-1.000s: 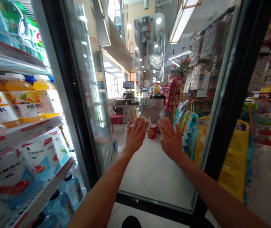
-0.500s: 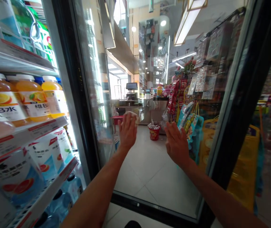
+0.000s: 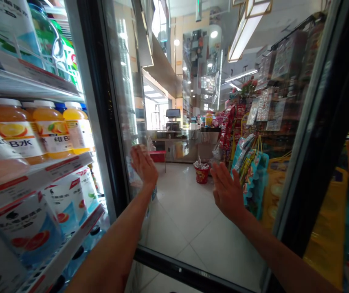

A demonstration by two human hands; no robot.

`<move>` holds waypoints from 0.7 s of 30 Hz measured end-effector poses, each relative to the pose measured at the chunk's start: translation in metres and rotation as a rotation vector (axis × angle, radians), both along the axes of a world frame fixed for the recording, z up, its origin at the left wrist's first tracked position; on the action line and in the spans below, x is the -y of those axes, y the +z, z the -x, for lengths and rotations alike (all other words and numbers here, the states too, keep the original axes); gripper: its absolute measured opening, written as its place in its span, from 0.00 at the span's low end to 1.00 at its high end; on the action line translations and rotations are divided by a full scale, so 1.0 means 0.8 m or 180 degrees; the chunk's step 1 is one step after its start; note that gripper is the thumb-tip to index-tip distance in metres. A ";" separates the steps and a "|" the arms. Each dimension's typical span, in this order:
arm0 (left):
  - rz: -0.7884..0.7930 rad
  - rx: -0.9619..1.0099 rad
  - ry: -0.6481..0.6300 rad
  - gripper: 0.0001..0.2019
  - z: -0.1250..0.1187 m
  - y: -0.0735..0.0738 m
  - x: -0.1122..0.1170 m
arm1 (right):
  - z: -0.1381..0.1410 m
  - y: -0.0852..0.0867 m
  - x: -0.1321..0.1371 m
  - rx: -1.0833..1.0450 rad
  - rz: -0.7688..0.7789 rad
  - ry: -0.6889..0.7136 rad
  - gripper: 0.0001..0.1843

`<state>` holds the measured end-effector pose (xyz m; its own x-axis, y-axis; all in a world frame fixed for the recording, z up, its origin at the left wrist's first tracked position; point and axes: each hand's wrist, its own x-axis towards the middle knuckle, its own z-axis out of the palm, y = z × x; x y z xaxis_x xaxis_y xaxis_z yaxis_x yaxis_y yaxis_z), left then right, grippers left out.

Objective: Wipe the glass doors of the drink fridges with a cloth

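The glass door (image 3: pixel 189 228) of a drinks cooler stands swung open in front of me, in a dark frame. My left hand (image 3: pixel 145 167) lies flat against the left part of the glass. Its fingers press a pale, crumpled cloth to the pane; most of this cloth is hidden behind them. Lower on the right side of the pane, my right hand (image 3: pixel 227 189) is spread with its fingers stretched out, near or touching the glass. Nothing shows in my right hand.
Left of the door, lit cooler shelves (image 3: pixel 67 162) hold orange drink bottles (image 3: pixel 52 130) and white-and-blue pouches (image 3: pixel 66 199). Through the glass I see a red bucket (image 3: pixel 201 175), a blue display rack (image 3: pixel 258 179), a yellow rack (image 3: pixel 275 191) and a checkout counter (image 3: pixel 177 148).
My left hand has slid left across the glass with the cloth, toward the door's left frame. My right hand stays at about the same place. The view has shifted slightly.
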<state>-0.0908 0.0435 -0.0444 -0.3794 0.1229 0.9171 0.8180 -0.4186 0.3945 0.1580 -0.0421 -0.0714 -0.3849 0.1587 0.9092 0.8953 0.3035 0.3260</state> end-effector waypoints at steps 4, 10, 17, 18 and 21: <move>0.0044 -0.0116 -0.0099 0.25 -0.009 -0.006 0.003 | 0.016 0.007 -0.004 0.0088 -0.0034 0.0118 0.31; 0.0156 -0.0902 -0.0263 0.23 -0.011 -0.002 0.009 | 0.024 0.026 -0.013 0.0128 -0.0117 0.0127 0.28; 0.0174 -0.0619 -0.0312 0.24 -0.022 0.012 0.010 | 0.015 0.026 -0.013 0.0195 -0.0114 0.0111 0.28; 0.0154 -0.1098 -0.0404 0.23 -0.025 0.011 0.011 | 0.014 0.026 -0.014 0.0207 -0.0117 0.0105 0.28; 0.0111 -0.1138 -0.0374 0.23 -0.023 0.014 0.011 | 0.010 0.026 -0.015 0.0294 -0.0071 0.0083 0.29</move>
<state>-0.0724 0.0347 -0.0336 -0.0176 0.1799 0.9835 0.8539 -0.5091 0.1084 0.1501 -0.0304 -0.0509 -0.4709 0.1277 0.8729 0.8530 0.3181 0.4137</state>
